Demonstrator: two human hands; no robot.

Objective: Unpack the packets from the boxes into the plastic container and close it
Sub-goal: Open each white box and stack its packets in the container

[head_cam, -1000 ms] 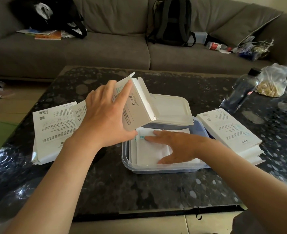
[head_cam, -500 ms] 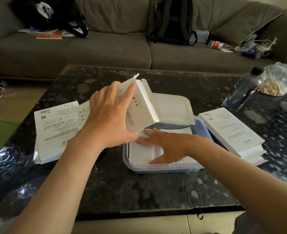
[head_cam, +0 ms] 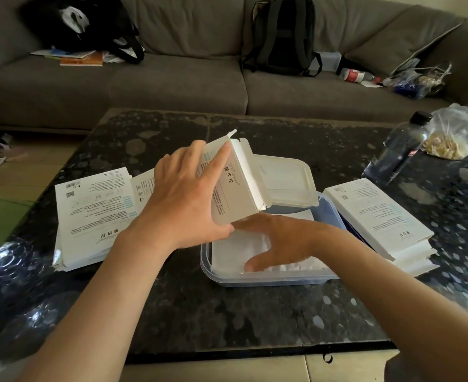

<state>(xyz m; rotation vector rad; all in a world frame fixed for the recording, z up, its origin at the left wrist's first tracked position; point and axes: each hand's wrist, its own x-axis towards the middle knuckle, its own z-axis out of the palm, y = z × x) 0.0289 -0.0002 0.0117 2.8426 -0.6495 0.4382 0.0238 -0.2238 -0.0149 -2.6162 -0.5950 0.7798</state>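
Note:
My left hand (head_cam: 182, 198) grips an opened white box (head_cam: 234, 186), tilted above the left rim of the clear plastic container (head_cam: 268, 279) in the middle of the table. Inside the container lie white packets (head_cam: 235, 252). My right hand (head_cam: 285, 241) lies flat on them with straight fingers pointing left. The container's lid (head_cam: 285, 183) rests behind it, leaning on its far rim. Flattened white boxes (head_cam: 95, 213) lie to the left. A stack of closed white boxes (head_cam: 376, 216) sits to the right.
The black speckled table (head_cam: 227, 318) also carries a dark bottle (head_cam: 398, 150) and a plastic bag with food (head_cam: 453, 136) at the far right. Behind stands a grey sofa (head_cam: 172, 86) with a black backpack (head_cam: 282, 37) and clutter.
The box in my left hand has shifted slightly left and up. My right hand has stayed flat on the packets, sliding a little to the left.

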